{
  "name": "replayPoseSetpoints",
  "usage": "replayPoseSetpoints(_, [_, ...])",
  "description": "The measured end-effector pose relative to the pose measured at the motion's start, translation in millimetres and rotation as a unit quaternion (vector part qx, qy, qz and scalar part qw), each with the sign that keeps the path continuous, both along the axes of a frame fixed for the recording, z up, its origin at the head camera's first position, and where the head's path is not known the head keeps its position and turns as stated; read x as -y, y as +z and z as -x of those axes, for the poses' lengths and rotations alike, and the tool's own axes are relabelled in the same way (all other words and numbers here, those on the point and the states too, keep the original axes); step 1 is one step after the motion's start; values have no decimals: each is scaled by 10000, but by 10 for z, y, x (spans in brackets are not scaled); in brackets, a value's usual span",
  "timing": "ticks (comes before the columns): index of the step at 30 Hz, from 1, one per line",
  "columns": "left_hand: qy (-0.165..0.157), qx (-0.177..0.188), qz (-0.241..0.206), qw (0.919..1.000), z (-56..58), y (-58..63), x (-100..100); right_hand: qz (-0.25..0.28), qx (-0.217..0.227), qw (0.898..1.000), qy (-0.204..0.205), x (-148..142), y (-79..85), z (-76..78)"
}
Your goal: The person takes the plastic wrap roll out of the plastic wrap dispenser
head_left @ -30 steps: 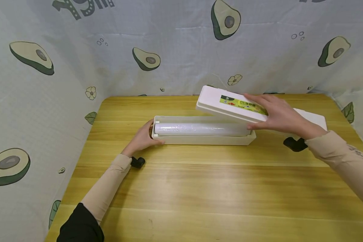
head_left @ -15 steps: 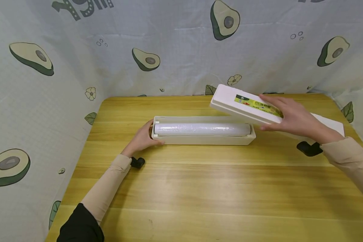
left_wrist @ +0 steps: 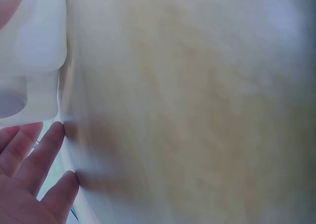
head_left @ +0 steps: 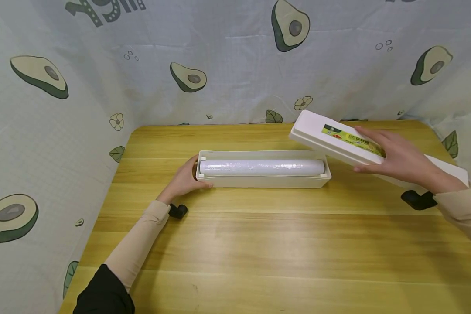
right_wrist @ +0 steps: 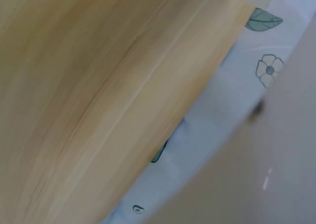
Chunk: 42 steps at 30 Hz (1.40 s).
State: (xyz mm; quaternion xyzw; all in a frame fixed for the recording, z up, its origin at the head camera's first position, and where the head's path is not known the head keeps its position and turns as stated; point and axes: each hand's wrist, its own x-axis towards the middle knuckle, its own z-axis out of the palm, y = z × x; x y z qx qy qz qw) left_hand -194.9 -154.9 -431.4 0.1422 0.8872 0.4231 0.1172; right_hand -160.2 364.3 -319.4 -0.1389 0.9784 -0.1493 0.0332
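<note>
A long white plastic box base (head_left: 264, 182) lies lengthwise on the table, its top uncovered. Inside it rests a shiny white roll of cling film (head_left: 262, 167). My left hand (head_left: 183, 178) grips the base's left end, thumb along the front side and fingers behind; in the left wrist view its fingers (left_wrist: 37, 159) spread beside the base (left_wrist: 42, 98). My right hand (head_left: 402, 157) holds the box's white lid (head_left: 318, 127) from above, thumb and fingers across its sides. The lid, with a yellow-green label (head_left: 353, 139), is tilted in the air to the right of the base.
The wooden table (head_left: 274, 244) extends in front of the box. A white cloth (head_left: 235, 43) printed with avocados hangs behind it and on both sides. In the right wrist view, the table edge (right_wrist: 197, 93) meets that cloth, and a blurred pale surface fills the lower right.
My right hand has carried the lid to the right, off the base, and turned it more obliquely. The roll's right end has come into view. My left hand and the base stay put.
</note>
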Motion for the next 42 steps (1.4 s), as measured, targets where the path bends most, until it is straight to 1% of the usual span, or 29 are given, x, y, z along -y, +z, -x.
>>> replayPoseSetpoints(5, [-1,19,13,10000,2,-3,-3,4,-38,10000,-78,-80,-17,-41])
replayPoseSetpoints(13, [4,11,-44,10000,2,-5,-4,-19,23,9995,-313,-161,-45,-82])
replayPoseSetpoints(22, [20,19,-60,10000,-5,-4,-6,-112,-59,9993,-339,-255,-82,-101])
replayPoseSetpoints(26, [16,-5,-100,9999,-6,-3,-9,-140,-63,9992,-378,-323,-110,-113])
replayPoseSetpoints(36, [-19,8,-225,9997,-5,-4,-6,-179,19,9976,-668,-472,-187,-155])
replayPoseSetpoints(42, [-17,-4,-194,9998,0,-8,-9,-224,16,9967,-775,-553,-250,-194])
